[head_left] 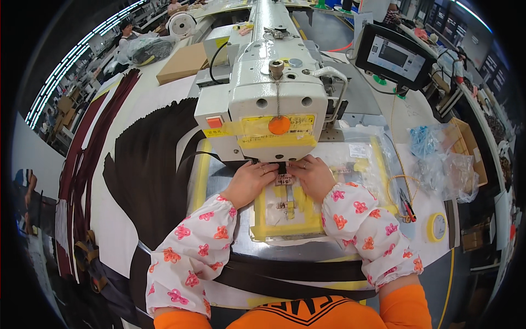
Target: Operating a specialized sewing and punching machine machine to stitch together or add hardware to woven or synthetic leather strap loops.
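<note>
Under the head of a white sewing machine (263, 98), my two hands meet at a short black fabric strip (282, 168). My left hand (247, 182) has its fingers closed at the strip's left side. From the right, my right hand (312, 176) pinches at the same strip. Some fingertips are hidden below the machine head. Beneath them lies a clear template plate (287, 227), edged with yellow tape. A large pile of dark brown fabric strips (156, 164) spreads left of the machine, and more dark strips (296, 270) run across the table in front of me.
Maroon strips (90, 159) hang at the far left. A screen (393, 56) stands at the back right. On the right are red-handled snips (406, 207), a yellow tape roll (436, 227) and a cardboard box (466, 148) with plastic bags. An orange disc (279, 125) hangs from the machine.
</note>
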A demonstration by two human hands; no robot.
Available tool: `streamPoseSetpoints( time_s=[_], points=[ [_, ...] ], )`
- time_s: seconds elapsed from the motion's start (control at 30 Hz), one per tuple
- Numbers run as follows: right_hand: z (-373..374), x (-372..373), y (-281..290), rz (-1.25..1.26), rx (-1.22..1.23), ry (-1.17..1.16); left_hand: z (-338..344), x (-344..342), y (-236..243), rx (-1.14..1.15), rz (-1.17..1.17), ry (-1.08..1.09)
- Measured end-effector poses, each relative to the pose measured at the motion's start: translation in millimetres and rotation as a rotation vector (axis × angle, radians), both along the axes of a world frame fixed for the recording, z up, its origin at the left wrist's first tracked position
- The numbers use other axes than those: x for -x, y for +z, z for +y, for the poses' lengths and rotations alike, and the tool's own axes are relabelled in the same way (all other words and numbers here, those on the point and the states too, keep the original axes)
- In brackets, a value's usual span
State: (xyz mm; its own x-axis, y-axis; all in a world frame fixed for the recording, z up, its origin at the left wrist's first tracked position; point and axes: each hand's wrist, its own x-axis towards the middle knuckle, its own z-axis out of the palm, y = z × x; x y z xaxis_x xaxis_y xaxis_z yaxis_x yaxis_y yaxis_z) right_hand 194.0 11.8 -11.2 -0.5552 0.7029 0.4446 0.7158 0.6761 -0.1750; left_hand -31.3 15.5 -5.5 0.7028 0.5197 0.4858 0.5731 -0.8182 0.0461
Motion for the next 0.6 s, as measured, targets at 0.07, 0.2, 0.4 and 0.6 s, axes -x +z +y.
streamPoseSetpoints(
  time_s=[0.07, 0.2, 0.4, 0.6],
  points=[
    [1.5, -1.7, -0.8, 0.015, 0.031, -0.011, 1.5, -0.7, -0.1, 0.045, -0.019, 0.010],
    [6.8, -1.9, -2.2, -0.005, 0.038, -0.029, 3.4, -1.4, -5.7, 0.071, 0.009, 0.123],
    [7.9, 0.9, -9.0, 0.011, -0.030, -0.058, 9.8, -0.4, -11.8, 0.051, -0.098, 0.133],
    [-21.5, 1.8, 6.1, 0.241, 0.102, 0.125, 1.5, 4.9, -12.8, 0.062, -0.030, 0.256]
  ],
)
